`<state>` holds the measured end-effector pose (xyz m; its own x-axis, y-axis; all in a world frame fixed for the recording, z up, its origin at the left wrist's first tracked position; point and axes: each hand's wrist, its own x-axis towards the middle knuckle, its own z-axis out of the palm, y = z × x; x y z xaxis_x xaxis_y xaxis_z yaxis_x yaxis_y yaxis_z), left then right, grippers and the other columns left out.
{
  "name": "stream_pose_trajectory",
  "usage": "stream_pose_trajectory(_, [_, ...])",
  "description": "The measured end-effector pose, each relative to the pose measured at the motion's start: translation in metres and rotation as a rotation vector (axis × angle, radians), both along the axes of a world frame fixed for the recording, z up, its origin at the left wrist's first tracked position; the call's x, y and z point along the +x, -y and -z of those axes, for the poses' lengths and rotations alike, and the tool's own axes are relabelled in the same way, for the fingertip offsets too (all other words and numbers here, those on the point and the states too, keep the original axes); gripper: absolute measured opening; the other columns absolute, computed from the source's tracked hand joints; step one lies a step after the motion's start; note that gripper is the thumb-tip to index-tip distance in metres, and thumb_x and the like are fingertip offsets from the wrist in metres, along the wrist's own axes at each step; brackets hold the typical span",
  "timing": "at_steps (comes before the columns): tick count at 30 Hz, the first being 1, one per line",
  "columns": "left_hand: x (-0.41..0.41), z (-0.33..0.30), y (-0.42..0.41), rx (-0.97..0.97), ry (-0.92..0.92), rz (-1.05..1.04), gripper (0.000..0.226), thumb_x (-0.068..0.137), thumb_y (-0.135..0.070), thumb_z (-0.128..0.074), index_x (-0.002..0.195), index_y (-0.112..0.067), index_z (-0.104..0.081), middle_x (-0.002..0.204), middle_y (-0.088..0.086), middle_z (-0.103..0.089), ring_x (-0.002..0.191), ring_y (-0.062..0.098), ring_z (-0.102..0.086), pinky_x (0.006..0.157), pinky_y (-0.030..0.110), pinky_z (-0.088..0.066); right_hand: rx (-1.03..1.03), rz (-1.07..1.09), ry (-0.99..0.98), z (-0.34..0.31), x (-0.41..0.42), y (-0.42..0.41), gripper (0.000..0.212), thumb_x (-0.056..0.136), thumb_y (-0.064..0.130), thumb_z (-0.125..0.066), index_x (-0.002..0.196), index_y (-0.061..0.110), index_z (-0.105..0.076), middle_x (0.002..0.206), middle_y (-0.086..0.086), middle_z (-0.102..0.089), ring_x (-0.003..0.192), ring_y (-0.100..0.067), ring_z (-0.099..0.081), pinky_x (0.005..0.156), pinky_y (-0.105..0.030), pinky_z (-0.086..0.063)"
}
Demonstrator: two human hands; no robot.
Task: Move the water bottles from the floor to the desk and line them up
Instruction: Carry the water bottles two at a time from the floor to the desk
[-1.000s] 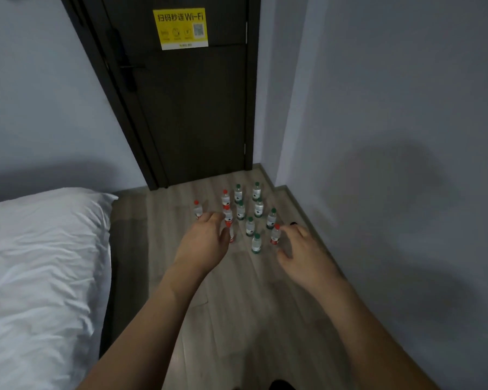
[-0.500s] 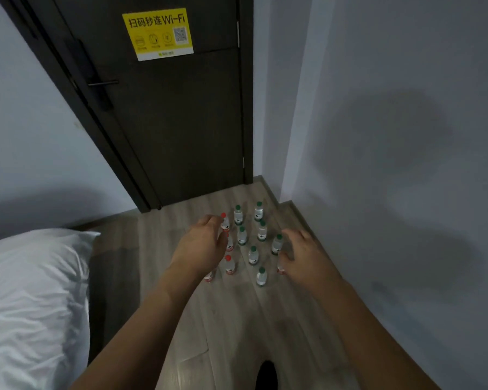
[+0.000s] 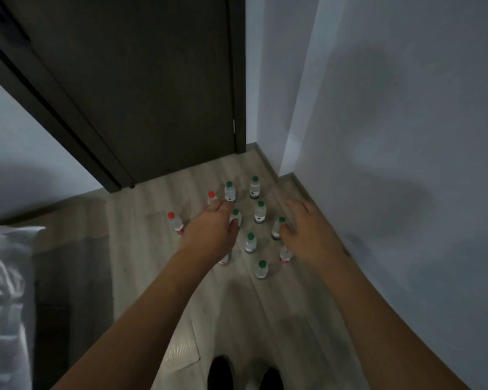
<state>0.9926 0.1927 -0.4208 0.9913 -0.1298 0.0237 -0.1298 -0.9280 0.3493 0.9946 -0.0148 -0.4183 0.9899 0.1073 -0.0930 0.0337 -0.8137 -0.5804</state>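
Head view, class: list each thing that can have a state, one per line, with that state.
Water bottles: upright on the floor, caps on, none lifted.
Door: closed.
Left hand: open, over the bottles, no grip yet.
Right hand: open, fingers spread beside a green-capped bottle; contact unclear.
Desk: not in view.

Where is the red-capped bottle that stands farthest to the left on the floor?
In the head view, the red-capped bottle stands left of the bottle group, just left of the left hand, near the dark door.
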Motion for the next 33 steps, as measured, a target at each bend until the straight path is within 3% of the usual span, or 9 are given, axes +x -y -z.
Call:
stream_pose_trajectory(9, [0.03,0.302,0.005,-0.005,-0.082,0.055,0.038,0.095,-0.029,-0.047,0.13,-0.015,-0.053,0.127,0.007,-0.056,0.11,0.03,-0.056,0.083,0.039,-0.05,0.003,0.118,0.02,0.287,0.035,0.0,0.049,0.09,0.022,-0.056,0.137,0.017,-0.044,0.139,-0.006,-0.046,0.12,-0.025,-0.048,0.093,-0.034,-0.042])
stream_pose_trajectory(14, [0.04,0.428,0.007,0.039,-0.114,0.058,0.041,0.095,-0.032,-0.049,0.132,-0.016,-0.052,0.129,0.008,-0.055,0.111,0.03,-0.056,0.084,0.036,-0.047,0.047,0.176,0.058,0.399,0.056,0.017,0.05,0.09,0.02,-0.055,0.139,0.017,-0.043,0.138,-0.006,-0.045,0.115,-0.023,-0.051,0.095,-0.035,-0.045])
stream_pose_trajectory(17, [0.043,0.46,0.017,0.002,-0.138,0.078,0.042,0.096,-0.031,-0.049,0.134,-0.015,-0.051,0.134,0.007,-0.053,0.117,0.027,-0.053,0.087,0.032,-0.043,0.043,0.219,0.073,0.437,0.053,0.028,0.049,0.088,0.017,-0.055,0.136,0.013,-0.046,0.134,-0.009,-0.049,0.119,-0.027,-0.049,0.1,-0.039,-0.043])
stream_pose_trajectory(21, [0.042,0.469,0.032,-0.059,-0.175,0.112,0.045,0.096,-0.028,-0.049,0.138,-0.013,-0.048,0.138,0.009,-0.05,0.121,0.027,-0.051,0.095,0.033,-0.042,0.012,0.279,0.018,0.469,0.031,0.038,0.047,0.088,0.019,-0.055,0.134,0.016,-0.046,0.134,-0.007,-0.048,0.111,-0.028,-0.053,0.092,-0.044,-0.047])
stream_pose_trajectory(27, [0.046,0.483,0.05,-0.019,-0.155,0.161,0.043,0.096,-0.034,-0.05,0.131,-0.01,-0.05,0.13,0.011,-0.052,0.118,0.029,-0.051,0.094,0.043,-0.048,-0.047,0.26,0.058,0.479,0.052,0.049,0.048,0.088,0.017,-0.057,0.135,0.012,-0.046,0.135,-0.011,-0.047,0.118,-0.03,-0.05,0.098,-0.042,-0.043])
stream_pose_trajectory(33, [0.051,0.499,0.058,0.002,-0.194,0.19,0.047,0.096,-0.037,-0.052,0.136,-0.013,-0.046,0.132,0.008,-0.052,0.114,0.026,-0.054,0.092,0.043,-0.05,-0.12,0.21,0.016,0.497,0.055,0.055,0.05,0.086,0.015,-0.056,0.134,0.009,-0.046,0.135,-0.013,-0.045,0.118,-0.032,-0.047,0.1,-0.043,-0.041])
